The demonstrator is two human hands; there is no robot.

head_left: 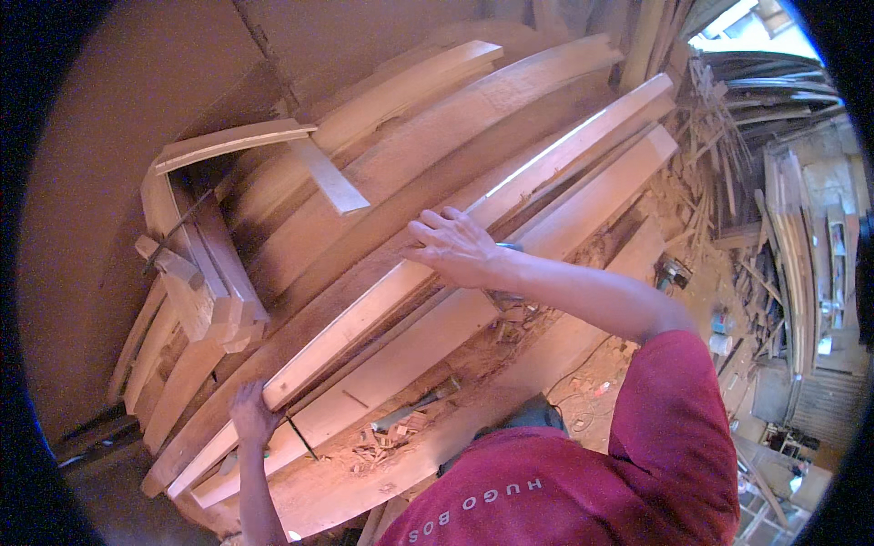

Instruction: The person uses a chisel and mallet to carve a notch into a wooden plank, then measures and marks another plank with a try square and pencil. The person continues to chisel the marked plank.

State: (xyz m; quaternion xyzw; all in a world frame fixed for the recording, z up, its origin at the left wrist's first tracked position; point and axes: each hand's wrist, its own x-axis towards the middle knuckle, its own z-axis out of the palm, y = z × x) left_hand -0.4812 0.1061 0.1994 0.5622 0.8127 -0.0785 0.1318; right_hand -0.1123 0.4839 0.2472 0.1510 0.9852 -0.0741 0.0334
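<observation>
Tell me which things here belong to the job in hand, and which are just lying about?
Job in hand:
long board, held by the right hand
left hand, at the board's lower-left end

Apparently just lying about:
wood chips, below the board
stacked planks, far right

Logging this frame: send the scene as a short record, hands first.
Left hand: at the lower-left end of a long, pale wooden plank; closure unclear
Right hand: across the same plank, farther up; closure unclear
Nearer the person: loose, brown wood chips
Beyond the plank: broad, curved, brown wooden board
</observation>
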